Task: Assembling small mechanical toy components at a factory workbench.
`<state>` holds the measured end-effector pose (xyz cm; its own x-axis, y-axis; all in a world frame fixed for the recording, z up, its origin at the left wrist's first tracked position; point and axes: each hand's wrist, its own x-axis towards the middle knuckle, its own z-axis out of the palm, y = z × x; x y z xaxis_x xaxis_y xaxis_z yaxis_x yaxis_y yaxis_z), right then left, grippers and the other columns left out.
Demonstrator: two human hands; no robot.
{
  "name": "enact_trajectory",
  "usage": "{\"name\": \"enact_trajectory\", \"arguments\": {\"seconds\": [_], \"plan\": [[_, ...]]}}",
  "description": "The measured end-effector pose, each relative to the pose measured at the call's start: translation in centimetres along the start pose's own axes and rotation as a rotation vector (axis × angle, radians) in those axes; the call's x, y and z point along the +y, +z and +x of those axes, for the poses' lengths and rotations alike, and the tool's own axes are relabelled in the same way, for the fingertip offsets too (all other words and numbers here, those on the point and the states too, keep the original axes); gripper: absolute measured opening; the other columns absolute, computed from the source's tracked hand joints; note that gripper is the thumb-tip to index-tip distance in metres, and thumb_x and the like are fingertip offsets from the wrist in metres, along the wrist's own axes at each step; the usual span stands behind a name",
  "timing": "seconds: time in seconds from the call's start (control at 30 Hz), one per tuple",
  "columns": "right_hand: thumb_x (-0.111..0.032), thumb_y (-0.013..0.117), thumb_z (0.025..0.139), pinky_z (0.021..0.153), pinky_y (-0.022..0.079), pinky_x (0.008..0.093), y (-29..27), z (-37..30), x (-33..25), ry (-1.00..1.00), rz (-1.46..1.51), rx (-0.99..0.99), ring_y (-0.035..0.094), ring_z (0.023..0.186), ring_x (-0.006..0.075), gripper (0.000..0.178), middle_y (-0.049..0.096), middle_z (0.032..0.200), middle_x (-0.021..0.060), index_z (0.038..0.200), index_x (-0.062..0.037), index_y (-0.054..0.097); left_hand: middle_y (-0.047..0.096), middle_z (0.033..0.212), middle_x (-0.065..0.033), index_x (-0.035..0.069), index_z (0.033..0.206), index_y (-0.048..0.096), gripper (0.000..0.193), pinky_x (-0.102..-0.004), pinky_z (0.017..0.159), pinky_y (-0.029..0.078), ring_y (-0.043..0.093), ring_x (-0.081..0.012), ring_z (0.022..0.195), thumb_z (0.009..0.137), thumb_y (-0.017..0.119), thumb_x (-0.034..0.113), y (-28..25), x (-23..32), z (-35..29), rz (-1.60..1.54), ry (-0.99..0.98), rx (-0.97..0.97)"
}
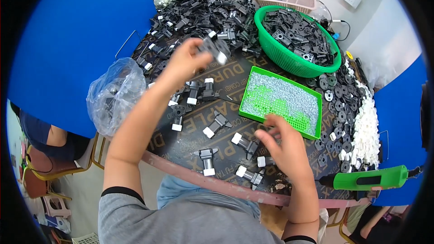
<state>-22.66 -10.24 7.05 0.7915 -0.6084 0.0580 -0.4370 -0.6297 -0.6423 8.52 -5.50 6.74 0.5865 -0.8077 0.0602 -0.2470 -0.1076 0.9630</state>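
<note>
My left hand (187,58) is raised over the far middle of the table. Its fingers are closed on a dark grey plastic part (216,49) with a white end, blurred by motion. My right hand (287,149) hovers at the near edge of a green tray (280,121), thumb and fingers apart, with nothing visible between them. Small silver screws (289,92) cover much of the tray's perforated bottom. Several black parts with white caps lie on the near table, among them an upright one (207,160) and a tilted one (217,124). Another white-capped part (265,161) is partly behind my right hand.
A big heap of black parts (203,13) lies at the back, beside a green basket (266,40) full of more. Black discs (339,108) and white caps (366,126) are piled right. A green electric screwdriver (370,178) hangs near right; a plastic bag (115,95) sits left.
</note>
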Motion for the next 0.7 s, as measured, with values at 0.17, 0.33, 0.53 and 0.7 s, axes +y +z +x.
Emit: {"name": "enact_trajectory", "arguments": {"seconds": [0.17,0.33,0.53,0.7], "plan": [[-0.017,0.075,0.082,0.072,0.052,0.0307,0.3,0.4,-0.4,0.014,0.511,0.151,0.059,0.092,0.0179,0.065,0.058,0.12,0.0128,0.137,-0.0043,0.042,0.063,0.104,-0.0045,0.005,0.12,0.047,0.048,-0.0295,0.082,0.05,0.062,-0.014,0.094,0.08,0.072,0.008,6.2,0.3,-12.5,-0.047,0.059,-0.44],[-0.002,0.075,0.072,0.064,0.049,0.0281,-1.6,0.0,0.9,0.071,0.096,-0.174,0.06,0.074,0.0157,0.023,0.065,0.087,0.0061,0.093,-0.0011,0.067,0.05,0.131,-0.0268,-0.002,0.141,0.023,0.094,-0.0429,0.102,0.04,0.048,-0.0407,0.122,0.075,0.08,0.034,5.3,1.7,-11.6,0.601,0.332,-0.697],[-0.002,0.07,0.072,0.065,0.05,0.0354,-1.7,-0.5,2.1,0.029,-0.203,-0.085,0.063,0.072,0.0275,0.011,0.066,0.079,0.0116,0.082,-0.0031,0.067,0.055,0.113,-0.0178,0.006,0.122,0.057,0.044,-0.0433,0.091,0.048,0.053,-0.0363,0.109,0.078,0.06,0.002,0.5,-0.9,5.6,1.246,0.286,-0.013],[-0.006,0.071,0.073,0.07,0.05,0.0405,-1.7,-1.3,2.7,0.031,-0.331,-0.031,0.064,0.078,0.032,0.01,0.067,0.081,0.0124,0.083,-0.0055,0.068,0.052,0.105,-0.0101,0.016,0.119,0.058,0.042,-0.0399,0.08,0.049,0.053,-0.0288,0.102,0.079,0.061,0.007,-1.0,-7.7,13.6,1.456,0.603,0.244]]}}
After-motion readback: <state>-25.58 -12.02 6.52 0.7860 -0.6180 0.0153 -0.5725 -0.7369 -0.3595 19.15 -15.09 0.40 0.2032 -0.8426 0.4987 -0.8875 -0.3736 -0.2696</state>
